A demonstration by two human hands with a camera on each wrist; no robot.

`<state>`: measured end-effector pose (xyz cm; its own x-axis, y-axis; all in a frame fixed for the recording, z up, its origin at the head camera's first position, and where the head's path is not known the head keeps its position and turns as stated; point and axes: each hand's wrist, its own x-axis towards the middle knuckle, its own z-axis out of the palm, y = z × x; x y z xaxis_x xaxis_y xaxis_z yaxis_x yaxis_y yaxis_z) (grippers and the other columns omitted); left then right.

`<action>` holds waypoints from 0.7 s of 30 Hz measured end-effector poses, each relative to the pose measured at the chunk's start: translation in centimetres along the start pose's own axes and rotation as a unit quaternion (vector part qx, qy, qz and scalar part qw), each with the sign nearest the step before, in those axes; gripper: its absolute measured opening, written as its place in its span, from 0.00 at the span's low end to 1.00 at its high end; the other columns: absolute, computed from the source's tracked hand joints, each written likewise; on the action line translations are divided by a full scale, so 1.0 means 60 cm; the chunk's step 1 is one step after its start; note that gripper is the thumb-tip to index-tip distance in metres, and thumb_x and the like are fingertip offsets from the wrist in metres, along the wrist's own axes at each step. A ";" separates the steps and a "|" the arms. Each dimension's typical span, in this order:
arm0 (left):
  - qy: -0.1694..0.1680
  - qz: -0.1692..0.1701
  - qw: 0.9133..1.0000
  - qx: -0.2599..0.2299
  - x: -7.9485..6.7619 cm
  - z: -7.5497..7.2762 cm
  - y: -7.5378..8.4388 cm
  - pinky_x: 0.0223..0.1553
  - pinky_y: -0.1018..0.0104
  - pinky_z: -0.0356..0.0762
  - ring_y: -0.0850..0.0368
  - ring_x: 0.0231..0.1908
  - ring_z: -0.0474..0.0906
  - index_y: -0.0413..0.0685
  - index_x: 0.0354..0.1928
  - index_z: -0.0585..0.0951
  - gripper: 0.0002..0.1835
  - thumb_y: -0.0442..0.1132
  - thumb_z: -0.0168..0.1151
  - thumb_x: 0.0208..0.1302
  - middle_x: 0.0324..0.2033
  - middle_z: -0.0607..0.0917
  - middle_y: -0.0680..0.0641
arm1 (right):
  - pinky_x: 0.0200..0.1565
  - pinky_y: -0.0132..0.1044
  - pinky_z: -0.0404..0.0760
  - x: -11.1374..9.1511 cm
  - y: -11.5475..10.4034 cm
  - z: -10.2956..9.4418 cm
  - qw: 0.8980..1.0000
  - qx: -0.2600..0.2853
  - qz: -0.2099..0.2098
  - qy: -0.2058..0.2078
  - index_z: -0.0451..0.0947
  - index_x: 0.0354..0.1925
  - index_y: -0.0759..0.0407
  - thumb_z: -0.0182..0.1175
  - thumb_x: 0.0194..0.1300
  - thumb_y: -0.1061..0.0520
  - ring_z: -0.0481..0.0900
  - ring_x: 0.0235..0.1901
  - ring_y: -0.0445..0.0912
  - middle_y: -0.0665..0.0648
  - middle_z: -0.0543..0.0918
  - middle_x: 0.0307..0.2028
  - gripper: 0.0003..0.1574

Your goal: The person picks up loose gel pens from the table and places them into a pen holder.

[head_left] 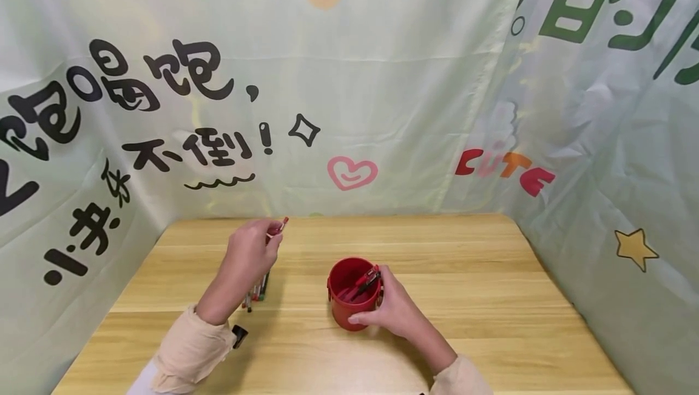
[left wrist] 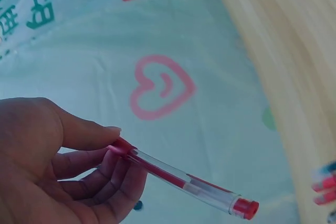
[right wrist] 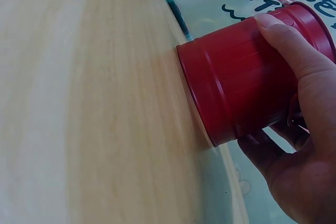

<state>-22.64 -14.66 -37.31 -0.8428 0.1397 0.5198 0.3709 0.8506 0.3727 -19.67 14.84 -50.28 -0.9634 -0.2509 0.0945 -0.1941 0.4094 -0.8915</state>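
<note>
My left hand [head_left: 253, 246] is raised over the left half of the table and pinches a red pen [left wrist: 173, 174] with a clear barrel between thumb and fingers. The red end of the pen points away from the hand. My right hand [head_left: 395, 307] grips a red bucket [right wrist: 236, 77] from its right side, thumb across the front wall. Inside the bucket, several pens [head_left: 363, 286] lean toward the right rim. Below my left hand, several more pens [head_left: 256, 298] lie on the table, partly hidden by the hand and wrist.
The wooden table [head_left: 469, 261] is bounded at the back and sides by printed cloth [head_left: 404, 110]. A small black object [head_left: 239, 336] shows beside the left wrist's beige wrap [head_left: 193, 346].
</note>
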 end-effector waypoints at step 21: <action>0.058 0.126 0.987 -0.075 0.005 0.002 0.103 0.34 0.63 0.87 0.53 0.34 0.86 0.39 0.46 0.89 0.10 0.31 0.73 0.62 0.38 0.89 0.43 | 0.59 0.39 0.83 0.002 0.002 0.001 1.000 0.002 -0.003 -0.002 0.64 0.68 0.49 0.87 0.39 0.39 0.78 0.62 0.45 0.49 0.79 0.62 0.64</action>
<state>-20.66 -9.31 -34.92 -0.6689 0.2708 0.6923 0.6241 0.7105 0.3252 -19.79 14.78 -50.39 -0.9614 -0.2573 0.0973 -0.1986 0.4046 -0.8927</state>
